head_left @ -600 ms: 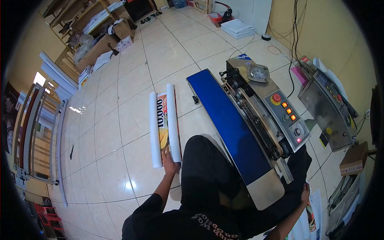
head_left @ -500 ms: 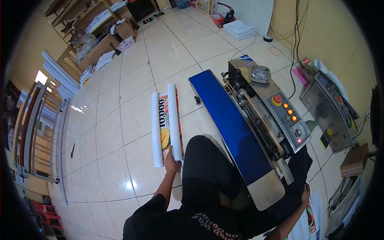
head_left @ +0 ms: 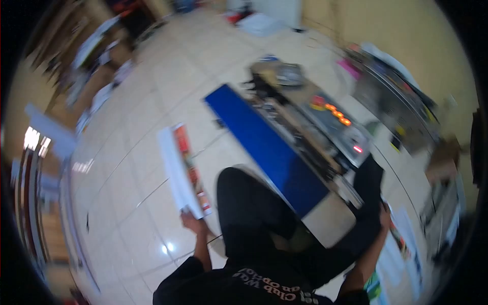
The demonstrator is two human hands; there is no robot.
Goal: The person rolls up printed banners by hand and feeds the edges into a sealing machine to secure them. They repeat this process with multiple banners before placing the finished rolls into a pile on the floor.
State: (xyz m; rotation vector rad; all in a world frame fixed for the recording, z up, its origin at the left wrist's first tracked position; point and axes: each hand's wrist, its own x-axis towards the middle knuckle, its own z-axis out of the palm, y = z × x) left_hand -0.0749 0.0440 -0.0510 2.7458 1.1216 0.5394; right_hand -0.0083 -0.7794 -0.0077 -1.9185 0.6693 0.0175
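Note:
A printed banner [head_left: 191, 175] with white rolled or folded sides lies on the floor tiles to my left, its red printed strip showing along the right side. My left hand [head_left: 193, 222] grips its near end, fingers closed around the white edge. My right hand [head_left: 385, 217] is against the outer side of my bent right leg, close to more printed banners [head_left: 394, 254] on the floor. Blur and the leg hide its fingers. Between my legs and the wall stands a band sealing machine with a blue conveyor belt [head_left: 269, 152] and a lit control panel [head_left: 338, 119].
A second metal machine [head_left: 391, 96] stands by the right wall, with a cardboard box [head_left: 443, 160] near it. A metal frame [head_left: 33, 203] stands at the left. White stacked sheets [head_left: 259, 24] lie at the back, and cluttered shelves [head_left: 66, 43] fill the far left.
My left hand has moved from the banner's middle to its near left end, and the banner now shows only a narrow printed strip. The view has shifted and blurred; my right hand remains by my leg.

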